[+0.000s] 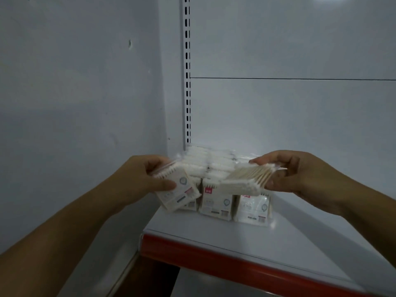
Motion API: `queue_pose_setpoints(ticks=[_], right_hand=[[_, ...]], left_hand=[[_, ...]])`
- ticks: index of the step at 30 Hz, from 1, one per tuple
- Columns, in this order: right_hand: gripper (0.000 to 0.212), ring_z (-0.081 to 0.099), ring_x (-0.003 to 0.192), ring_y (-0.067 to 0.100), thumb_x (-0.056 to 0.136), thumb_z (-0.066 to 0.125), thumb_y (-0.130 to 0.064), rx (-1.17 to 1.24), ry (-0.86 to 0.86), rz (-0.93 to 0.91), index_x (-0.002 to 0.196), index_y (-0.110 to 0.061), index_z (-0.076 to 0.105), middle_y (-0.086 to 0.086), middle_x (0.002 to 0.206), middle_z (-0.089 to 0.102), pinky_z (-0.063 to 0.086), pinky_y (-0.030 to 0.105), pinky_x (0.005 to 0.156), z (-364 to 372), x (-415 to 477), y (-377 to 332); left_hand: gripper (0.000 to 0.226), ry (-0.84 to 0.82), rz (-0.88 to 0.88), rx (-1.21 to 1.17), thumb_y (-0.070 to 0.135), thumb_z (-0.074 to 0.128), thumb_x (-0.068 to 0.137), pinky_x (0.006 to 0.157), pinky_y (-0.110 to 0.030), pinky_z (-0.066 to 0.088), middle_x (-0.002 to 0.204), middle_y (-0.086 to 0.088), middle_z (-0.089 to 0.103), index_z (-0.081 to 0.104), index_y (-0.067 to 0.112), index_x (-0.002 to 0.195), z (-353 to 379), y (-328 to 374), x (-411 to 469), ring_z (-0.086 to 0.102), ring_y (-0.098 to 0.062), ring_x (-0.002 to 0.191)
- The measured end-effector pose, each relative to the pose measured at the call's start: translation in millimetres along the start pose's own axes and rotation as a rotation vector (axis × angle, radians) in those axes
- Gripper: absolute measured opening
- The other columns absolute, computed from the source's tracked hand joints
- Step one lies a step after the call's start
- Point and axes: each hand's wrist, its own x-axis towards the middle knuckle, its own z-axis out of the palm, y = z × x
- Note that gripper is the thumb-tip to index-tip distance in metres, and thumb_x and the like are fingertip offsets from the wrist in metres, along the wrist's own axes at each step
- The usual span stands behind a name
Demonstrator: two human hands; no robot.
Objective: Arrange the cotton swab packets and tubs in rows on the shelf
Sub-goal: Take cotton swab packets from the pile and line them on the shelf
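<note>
A white shelf with a red strip along its front edge runs below both hands. Behind them rises a white back panel, crossed by a thin horizontal seam. A slotted upright stands in the corner above and between the two grips. A pale wall closes the side to the left of the left grip.

The left hand grips a tilted packet by its top, thumb in front. The printed face is turned to the camera and the lower end leans down to the right. Whether it touches the shelf cannot be told.

The right hand pinches a flat packet at its right end, fingers on top and thumb beneath. Wooden swab sticks with white tips show through the clear wrap.

Between and just below the two grips, standing packets fill the shelf's back left corner. They stand upright in rows several deep, labels forward, with white swab tips along their tops.
</note>
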Motion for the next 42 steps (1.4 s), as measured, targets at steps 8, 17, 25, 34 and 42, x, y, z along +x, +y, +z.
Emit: queue_pose_setpoints(ticks=[8, 17, 25, 34, 42], right_hand=[[0.029, 0.071, 0.089, 0.024, 0.073, 0.068, -0.033, -0.126, -0.053, -0.054, 0.095, -0.015, 0.069, 0.009, 0.092, 0.074, 0.058, 0.028, 0.078, 20, 19, -17], [0.014, 0.065, 0.066, 0.002, 0.076, 0.076, -0.038, -0.718, -0.073, -0.068, 0.083, -0.03, 0.068, -0.013, 0.079, 0.07, 0.048, 0.015, 0.06, 46, 58, -18], [0.033, 0.046, 0.071, 0.001, 0.076, 0.071, -0.053, -1.16, -0.031, -0.303, 0.094, -0.029, 0.057, -0.022, 0.074, 0.046, 0.03, 0.013, 0.058, 74, 78, 6], [0.042, 0.047, 0.097, 0.004, 0.092, 0.045, -0.052, -1.056, 0.093, -0.362, 0.117, -0.022, 0.06, -0.006, 0.114, 0.059, 0.031, 0.016, 0.078, 18, 38, 12], [0.041, 0.048, 0.117, 0.013, 0.094, 0.042, -0.055, -1.479, 0.056, 0.349, 0.124, -0.03, 0.052, -0.007, 0.129, 0.053, 0.036, 0.025, 0.094, -171, -136, 27]], left_hand=[[0.037, 0.047, 0.126, 0.448, 0.025, 0.083, 0.071, 0.068, -0.008, 0.038, 0.104, 0.009, 0.06, 0.068, 0.028, 0.104, 17, -10, 4, 0.057, -0.007, 0.092], [0.034, 0.109, 0.233, 0.527, 0.016, 0.07, 0.085, 0.09, -0.012, 0.027, 0.119, 0.002, 0.056, 0.068, 0.018, 0.118, 31, -35, 4, 0.049, -0.015, 0.113], [0.031, 0.175, 0.303, 0.452, 0.007, 0.074, 0.079, 0.092, -0.024, 0.035, 0.118, -0.006, 0.062, 0.071, 0.011, 0.109, 39, -45, -3, 0.054, -0.019, 0.109], [0.039, 0.233, 0.256, 0.532, 0.021, 0.066, 0.082, 0.108, -0.037, 0.027, 0.134, -0.011, 0.056, 0.066, 0.006, 0.118, 38, -19, -14, 0.045, -0.033, 0.13], [0.05, -0.012, 0.357, 0.572, 0.031, 0.055, 0.094, 0.116, -0.031, 0.015, 0.157, 0.005, 0.027, 0.043, 0.024, 0.142, 131, 113, 10, 0.014, -0.011, 0.146]])
